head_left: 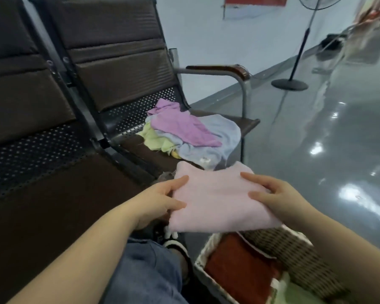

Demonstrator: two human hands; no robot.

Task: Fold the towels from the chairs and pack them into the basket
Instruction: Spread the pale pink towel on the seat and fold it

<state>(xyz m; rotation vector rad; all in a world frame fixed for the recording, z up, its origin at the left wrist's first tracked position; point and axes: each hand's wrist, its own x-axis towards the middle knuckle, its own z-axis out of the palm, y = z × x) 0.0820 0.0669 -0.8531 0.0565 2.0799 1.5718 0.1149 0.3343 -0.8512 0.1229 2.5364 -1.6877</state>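
1. Dark brown padded chairs [119, 62], 2 of them side by side w/ perforated metal at the seat backs; the right one has an armrest [219, 70].
2. Grey shiny floor [316, 128] w/ 1 standing fan [303, 40] further back near the wall.
3. Woven basket [294, 249], just 1, bottom right beside the person's knee. Inside: 1 folded dark red towel [239, 266] and 1 light green towel [298, 292] nearer the cam, can't tell if more are under those.
4. Loose pile on the right chair's seat, 3 towels I can count: purple towel [180, 126] on top, pale blue towel [217, 139] under it, yellow-green towel [156, 139] poking out the left side.
5. Folded pink towel [217, 198], 1, held in the air above the basket's near rim, in front of the pile.
6. Left hand [160, 200] grips the pink towel's left edge, thumb on top, fingers tucked under.
7. Right hand [272, 194] grips the right edge the same way, thumb on top. Both forearms reach fwd from the bottom corners.
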